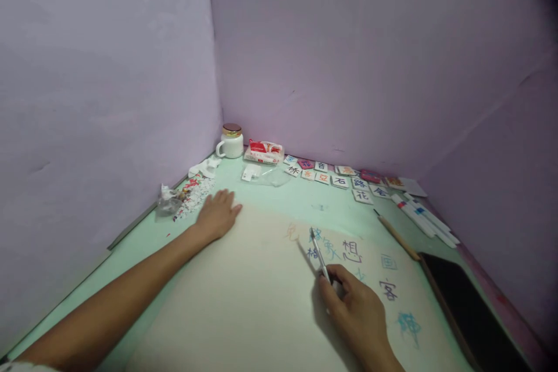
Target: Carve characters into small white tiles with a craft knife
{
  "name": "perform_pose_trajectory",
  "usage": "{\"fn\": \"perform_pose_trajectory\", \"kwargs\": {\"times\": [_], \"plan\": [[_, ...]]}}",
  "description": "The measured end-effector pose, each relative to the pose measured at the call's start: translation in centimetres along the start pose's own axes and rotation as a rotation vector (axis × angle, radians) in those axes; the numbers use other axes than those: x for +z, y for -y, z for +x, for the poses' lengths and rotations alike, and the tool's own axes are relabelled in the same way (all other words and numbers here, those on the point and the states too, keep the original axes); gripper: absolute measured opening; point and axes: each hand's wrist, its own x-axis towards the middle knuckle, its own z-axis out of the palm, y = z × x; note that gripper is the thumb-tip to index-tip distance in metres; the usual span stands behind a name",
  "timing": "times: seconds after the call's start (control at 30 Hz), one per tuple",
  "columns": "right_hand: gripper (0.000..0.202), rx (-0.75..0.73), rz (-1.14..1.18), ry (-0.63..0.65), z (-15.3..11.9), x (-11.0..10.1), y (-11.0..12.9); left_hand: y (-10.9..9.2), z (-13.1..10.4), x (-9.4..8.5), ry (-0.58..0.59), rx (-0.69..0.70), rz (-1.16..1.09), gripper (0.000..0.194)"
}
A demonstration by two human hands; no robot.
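A large sheet of pale paper (235,290) lies on the light green table, with several coloured written characters on its right part. In my right hand (357,308) is a slim, light-coloured pen (320,253), its tip over the blue and orange characters near the upper middle of the sheet. Whether the tip touches the paper is not clear. My left hand (217,215) lies flat at the paper's upper left edge, fingers spread, holding nothing.
Small character cards (340,181) stand in rows at the back right, near white markers (414,215), a brown brush (396,236) and a dark phone (471,314). A white lidded mug (231,142), red-white packet (264,151) and paper scraps (194,196) sit farther left. Purple walls enclose the table.
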Motion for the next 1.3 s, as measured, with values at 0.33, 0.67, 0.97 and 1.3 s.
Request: {"fn": "perform_pose_trajectory", "kwargs": {"times": [0.33, 0.67, 0.97, 1.3], "plan": [[0.021, -0.289, -0.014, -0.090, -1.7, 0.3, -0.4, -4.5, -3.4, 0.5, -0.003, 0.199, -0.026, 0.054], [0.019, -0.395, 0.055, -0.136, -6.2, 0.8, -1.0, -3.6, -8.8, 2.2, -0.018, 0.169, -0.020, 0.058], [0.027, 0.159, 0.851, -0.397, -5.4, -1.4, -1.5, -16.6, -3.2, -1.2, 0.004, 0.427, -0.193, 0.058], [0.036, 0.224, 0.830, -0.423, -4.6, 0.1, -2.9, -28.7, 6.7, 1.2, -0.127, 0.442, -0.239, 0.034]]}}
